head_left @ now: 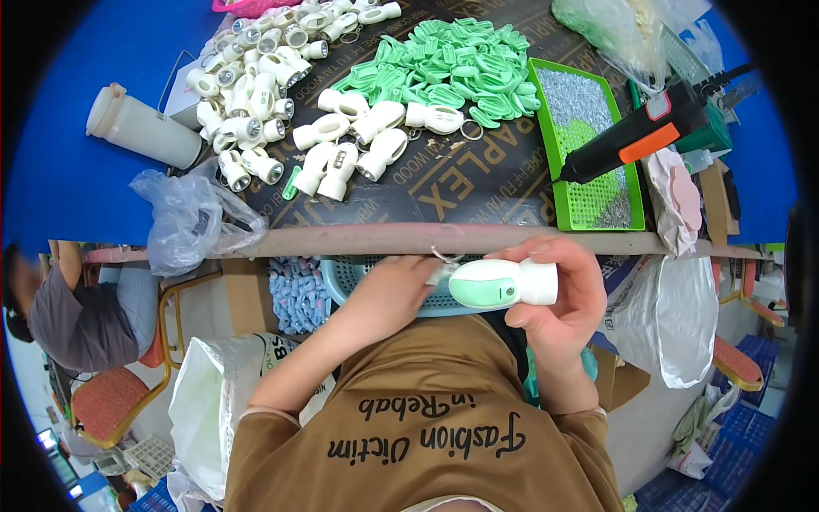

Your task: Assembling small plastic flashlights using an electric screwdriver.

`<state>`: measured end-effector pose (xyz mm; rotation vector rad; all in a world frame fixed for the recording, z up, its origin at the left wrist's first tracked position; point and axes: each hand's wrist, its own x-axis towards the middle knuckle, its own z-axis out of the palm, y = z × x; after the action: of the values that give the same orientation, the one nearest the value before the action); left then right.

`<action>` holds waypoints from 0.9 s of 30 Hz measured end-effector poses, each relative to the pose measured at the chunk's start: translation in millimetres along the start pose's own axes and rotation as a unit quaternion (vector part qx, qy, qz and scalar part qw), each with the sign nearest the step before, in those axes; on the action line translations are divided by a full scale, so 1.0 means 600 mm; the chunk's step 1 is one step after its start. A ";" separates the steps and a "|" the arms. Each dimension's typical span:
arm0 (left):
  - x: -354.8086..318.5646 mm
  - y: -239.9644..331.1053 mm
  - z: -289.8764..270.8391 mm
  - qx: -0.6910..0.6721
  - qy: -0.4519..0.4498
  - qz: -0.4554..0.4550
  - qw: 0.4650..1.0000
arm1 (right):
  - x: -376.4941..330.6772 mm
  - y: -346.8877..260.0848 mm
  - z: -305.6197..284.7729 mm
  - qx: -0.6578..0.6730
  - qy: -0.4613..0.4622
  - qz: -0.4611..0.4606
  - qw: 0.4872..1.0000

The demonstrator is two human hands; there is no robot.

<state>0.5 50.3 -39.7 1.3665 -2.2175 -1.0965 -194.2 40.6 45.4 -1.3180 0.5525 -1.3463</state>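
White and green plastic, the flashlight (499, 286) is held sideways over the blue basket (345, 278), its long axis running left to right. The right hand (570, 286), half curled, grips the lamp end between thumb and fingers. Just left of the tail is the left hand (394, 292), fingers bent (what they pinch, I cannot tell). Beyond the basket, green covers (448, 68) lie heaped.

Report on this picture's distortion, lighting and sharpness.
Head view: black fisheye borders round off the corners, and the table's front edge bows slightly; head view: bright highlights streak the clear plastic bag; head view: the flashlight in the right hand looks reasonably sharp.
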 end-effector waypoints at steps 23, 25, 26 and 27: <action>-0.025 0.069 -0.084 -0.402 -0.074 0.045 0.912 | -0.043 -0.014 -0.075 -0.156 0.101 -0.009 0.983; -0.030 0.083 -0.095 -0.427 -0.037 0.072 0.900 | -0.056 -0.010 -0.081 -0.156 0.097 0.020 0.983; -0.030 0.092 -0.102 -0.446 -0.016 0.072 0.892 | -0.059 -0.007 -0.079 -0.151 0.090 0.037 0.984; -0.032 0.101 -0.106 -0.464 0.004 0.071 0.883 | -0.065 -0.003 -0.078 -0.166 0.076 0.060 0.981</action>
<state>10.9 53.7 49.3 0.7497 -1.3707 -1.7408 -245.9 59.3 19.8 -1.4281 0.9804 -1.2998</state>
